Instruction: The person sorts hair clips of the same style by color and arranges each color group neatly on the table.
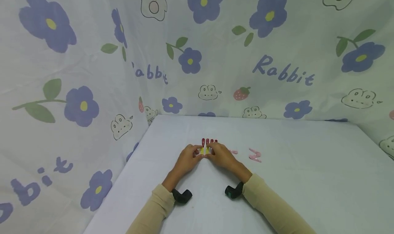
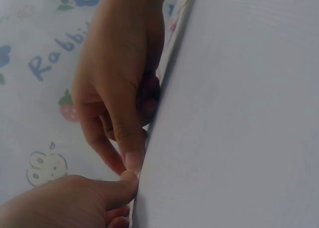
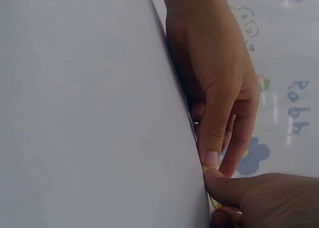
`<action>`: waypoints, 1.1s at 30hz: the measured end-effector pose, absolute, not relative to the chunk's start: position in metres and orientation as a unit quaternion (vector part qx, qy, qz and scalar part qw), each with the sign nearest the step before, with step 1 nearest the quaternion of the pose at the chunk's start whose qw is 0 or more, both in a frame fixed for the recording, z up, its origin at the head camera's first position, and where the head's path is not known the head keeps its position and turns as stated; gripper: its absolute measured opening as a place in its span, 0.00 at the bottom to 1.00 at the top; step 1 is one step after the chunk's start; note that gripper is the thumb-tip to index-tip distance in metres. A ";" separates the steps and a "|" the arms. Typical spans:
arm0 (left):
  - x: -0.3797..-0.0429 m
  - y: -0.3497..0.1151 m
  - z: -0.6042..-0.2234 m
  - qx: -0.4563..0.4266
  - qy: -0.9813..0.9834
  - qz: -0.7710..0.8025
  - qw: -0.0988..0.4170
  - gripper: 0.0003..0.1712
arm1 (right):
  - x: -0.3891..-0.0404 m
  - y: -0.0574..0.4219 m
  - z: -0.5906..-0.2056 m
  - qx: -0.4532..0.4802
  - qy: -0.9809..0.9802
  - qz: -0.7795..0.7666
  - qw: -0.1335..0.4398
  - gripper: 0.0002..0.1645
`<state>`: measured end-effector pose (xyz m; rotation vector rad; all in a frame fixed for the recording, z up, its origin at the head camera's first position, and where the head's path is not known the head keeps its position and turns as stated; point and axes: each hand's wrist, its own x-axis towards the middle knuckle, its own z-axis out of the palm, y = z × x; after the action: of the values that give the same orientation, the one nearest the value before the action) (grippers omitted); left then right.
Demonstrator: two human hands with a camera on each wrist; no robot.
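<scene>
Two hands at work, mid-table, pinching 2 yellow snap hair clips (image 1: 202,151), one per hand. L hand (image 1: 188,158) has its thumb & index closed in narrow on the L clip; R hand (image 1: 223,155) does the same w/ the R one. Thumb tips nearly meet at the near ends of the clips. Clips stand side by side, approx. parallel, slim gap between; fingers hide parts of both.

4 dark red snap hair clips (image 1: 207,142) in a row just beyond the yellow pair on the far side, running L to R; lower parts of the R ones are behind the R hand.

Pink snap hair clips: 1 (image 1: 234,152) partly covered, just R of the R hand; farther R a zigzag group (image 1: 255,155), at least 2, exact no. unclear.

1 white table (image 1: 295,189) under it all. 2 beige sleeves (image 1: 274,201), 1 per arm, & 2 black wrist cams (image 1: 183,196), 1 at each wrist on the inner side. Far & L: white fabric backdrop (image 1: 227,66) w/ blue flowers, rabbit faces, strawberries; "Rabbit" lettering approx. 3x, some cut off by folds/edge.
</scene>
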<state>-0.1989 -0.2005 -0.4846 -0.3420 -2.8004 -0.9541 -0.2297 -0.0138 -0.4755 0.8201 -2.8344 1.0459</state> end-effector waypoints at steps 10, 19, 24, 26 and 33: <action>-0.201 -0.198 -0.487 -0.107 -0.939 -0.317 0.076 0.24 | -0.232 -0.008 -0.469 0.264 -0.899 0.349 -0.020 0.28; -0.201 -0.198 -0.485 -0.092 -0.940 -0.320 0.072 0.24 | -0.215 0.012 -0.424 0.309 -0.890 0.332 -0.036 0.19; -0.200 -0.197 -0.485 -0.086 -0.940 -0.322 0.072 0.24 | -0.207 0.036 -0.408 0.302 -0.894 0.329 -0.039 0.14; -0.201 -0.197 -0.486 -0.083 -0.940 -0.323 0.072 0.24 | -0.204 0.047 -0.405 0.297 -0.895 0.329 -0.040 0.14; -0.201 -0.197 -0.486 -0.084 -0.936 -0.335 0.073 0.23 | -0.196 0.089 -0.405 0.281 -0.899 0.332 -0.043 0.12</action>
<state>-0.2013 -0.1970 -0.4863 -0.2508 -2.8103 -1.0048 -0.1958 0.0894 -0.4045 0.9091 -2.9055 1.0713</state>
